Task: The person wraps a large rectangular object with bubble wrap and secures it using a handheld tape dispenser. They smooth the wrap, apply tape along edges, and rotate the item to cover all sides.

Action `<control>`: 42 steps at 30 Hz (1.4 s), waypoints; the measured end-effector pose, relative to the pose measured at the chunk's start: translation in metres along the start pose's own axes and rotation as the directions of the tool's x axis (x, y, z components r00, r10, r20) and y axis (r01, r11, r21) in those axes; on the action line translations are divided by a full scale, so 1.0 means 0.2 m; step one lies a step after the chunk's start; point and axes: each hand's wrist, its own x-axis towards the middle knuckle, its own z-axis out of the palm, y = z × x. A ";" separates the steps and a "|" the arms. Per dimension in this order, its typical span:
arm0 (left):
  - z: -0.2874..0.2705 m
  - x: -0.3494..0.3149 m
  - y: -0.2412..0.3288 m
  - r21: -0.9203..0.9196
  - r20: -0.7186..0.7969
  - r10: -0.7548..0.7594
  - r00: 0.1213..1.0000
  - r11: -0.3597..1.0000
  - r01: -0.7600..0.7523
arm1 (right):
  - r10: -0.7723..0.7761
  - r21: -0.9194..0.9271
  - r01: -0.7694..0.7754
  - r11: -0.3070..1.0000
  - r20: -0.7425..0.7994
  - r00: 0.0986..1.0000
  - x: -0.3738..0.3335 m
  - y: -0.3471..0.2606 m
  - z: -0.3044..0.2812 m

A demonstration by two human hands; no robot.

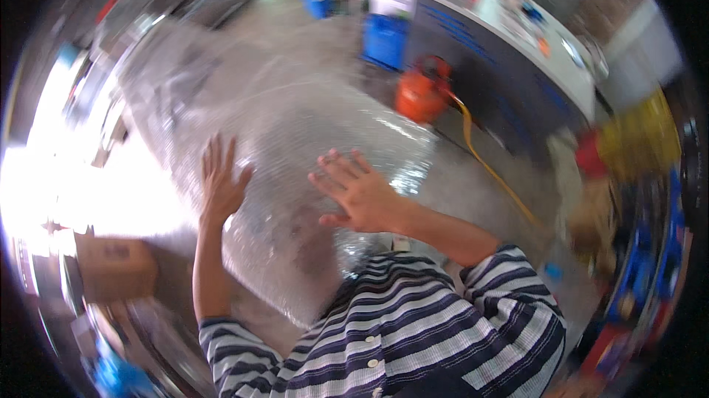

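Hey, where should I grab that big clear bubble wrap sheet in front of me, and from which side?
Probably at the near edge of the big clear bubble wrap sheet, low by your chest, coming in from both sides. It is wide, limp and spread flat, so one grip would likely let it sag. Your left hand and right hand lie open and flat on it, already spaced apart; pinch the edge below each.

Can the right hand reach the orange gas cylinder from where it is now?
Probably not: the right hand lies on the bubble wrap, and the orange gas cylinder stands on the floor well beyond it.
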 end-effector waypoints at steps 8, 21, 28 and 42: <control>0.14 0.13 -0.23 0.043 0.370 -0.113 0.922 0.994 0.105 | 0.509 0.240 -0.472 0.848 -0.615 0.602 -0.62 -0.01 0.00; 0.20 0.13 0.71 -0.135 0.108 0.348 0.931 0.933 -0.333 | 0.049 0.963 0.052 0.264 0.041 -0.998 -3.92 -0.41 0.19; 0.34 -0.02 1.02 -0.013 0.169 0.535 0.828 0.841 -0.541 | 0.129 0.969 0.131 -0.211 0.161 -0.979 -4.37 -0.22 0.04; -0.05 -1.00 1.74 -0.849 0.307 0.543 0.782 0.527 -0.033 | 0.756 0.866 0.340 0.366 -0.064 -0.651 -3.18 -0.42 -0.30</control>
